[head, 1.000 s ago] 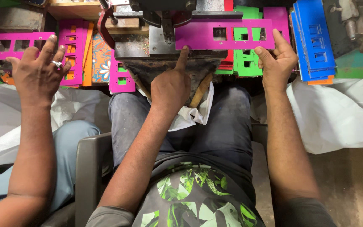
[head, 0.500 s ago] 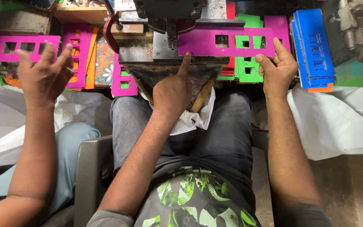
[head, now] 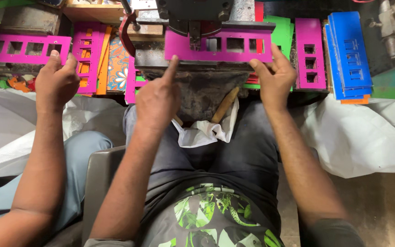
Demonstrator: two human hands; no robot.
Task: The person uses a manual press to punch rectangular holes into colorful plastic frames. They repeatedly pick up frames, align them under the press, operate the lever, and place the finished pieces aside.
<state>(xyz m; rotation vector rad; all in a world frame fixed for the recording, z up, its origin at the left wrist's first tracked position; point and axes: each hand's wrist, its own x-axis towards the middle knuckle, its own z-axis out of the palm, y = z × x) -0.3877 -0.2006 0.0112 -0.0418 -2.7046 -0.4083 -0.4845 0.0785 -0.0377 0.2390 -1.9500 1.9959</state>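
One magenta strip (head: 220,45) with three open rectangular windows lies across the bed of the dark press (head: 197,13), partly under its head. The right hand (head: 275,75) pinches the strip's right end between thumb and fingers; the left hand (head: 157,98) is loosely curled, its index finger pressing the strip's lower edge near the left end. A third hand (head: 56,82), a co-worker's, rests half closed on a second magenta strip (head: 21,47) at far left. One stack of blue plates (head: 349,55) sits well right, beside a single upright magenta plate (head: 310,52). White sheeting (head: 371,137) borders both sides, leaving little free room around the bed
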